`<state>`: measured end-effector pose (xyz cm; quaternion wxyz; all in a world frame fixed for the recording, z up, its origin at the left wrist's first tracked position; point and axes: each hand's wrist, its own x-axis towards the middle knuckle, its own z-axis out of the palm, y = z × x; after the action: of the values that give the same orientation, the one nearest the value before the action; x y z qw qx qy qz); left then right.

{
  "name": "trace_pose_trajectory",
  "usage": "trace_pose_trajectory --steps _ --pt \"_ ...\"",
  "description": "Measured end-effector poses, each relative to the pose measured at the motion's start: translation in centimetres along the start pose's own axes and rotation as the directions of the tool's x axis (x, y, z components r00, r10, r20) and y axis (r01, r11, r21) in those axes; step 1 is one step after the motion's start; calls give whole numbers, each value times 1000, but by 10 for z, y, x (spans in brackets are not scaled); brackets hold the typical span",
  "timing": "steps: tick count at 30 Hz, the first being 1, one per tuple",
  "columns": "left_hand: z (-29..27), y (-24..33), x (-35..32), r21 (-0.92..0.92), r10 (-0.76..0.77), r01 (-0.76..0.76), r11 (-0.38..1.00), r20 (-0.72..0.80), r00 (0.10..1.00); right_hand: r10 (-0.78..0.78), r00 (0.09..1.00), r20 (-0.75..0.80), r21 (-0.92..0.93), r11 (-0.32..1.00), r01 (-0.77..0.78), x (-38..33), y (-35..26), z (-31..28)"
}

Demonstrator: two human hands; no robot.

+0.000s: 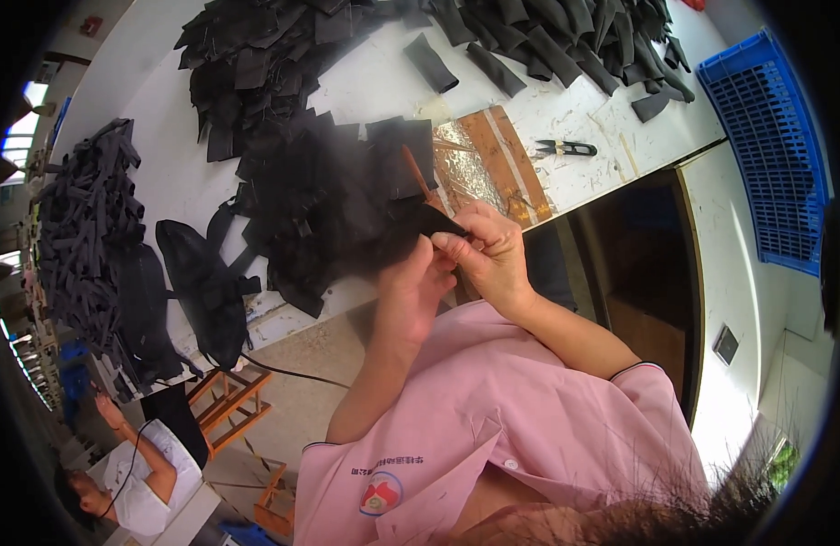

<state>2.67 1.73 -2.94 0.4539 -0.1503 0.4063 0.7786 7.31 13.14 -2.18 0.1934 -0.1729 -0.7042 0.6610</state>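
Thin black fabric piece (427, 221) sits at twelve o'clock from your chest, pinched in the fingertips of your left hand (409, 284) and right hand (493, 252); loosening either pinch could drop it among the loose, flat black fabric pieces (297, 205) toward ten o'clock.

The person wears a pink shirt (566, 432) of creased cloth, its short sleeves edged with narrow dark trim (638, 366). A small pale button (510, 465) sits below the open collar (449, 517). On the left chest is a round emblem (380, 493) with red in it, beside a row of dark lettering (386, 464). The forearms, left fingers (423, 255) and right fingers (485, 221) are bare, and loose strands of hair (711, 496) fringe the lower edge
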Motion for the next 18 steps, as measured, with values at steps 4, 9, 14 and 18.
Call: trace_pose_trajectory --steps 4,9,14,18 --pt "-1 -6 -24 244 26 -40 969 57 998 -205 978 -46 -347 921 177 -1 3 -6" --pt "20 1 -25 398 449 -401 825 -30 893 -379 925 5 -476 813 336 -7 8 -10" --pt "19 10 -16 338 334 -296 893 -56 941 -484 866 126 -553 691 466 -4 2 -16" --pt "9 10 -11 329 294 -255 909 -71 953 -528 795 300 -599 544 587 -4 0 -21"
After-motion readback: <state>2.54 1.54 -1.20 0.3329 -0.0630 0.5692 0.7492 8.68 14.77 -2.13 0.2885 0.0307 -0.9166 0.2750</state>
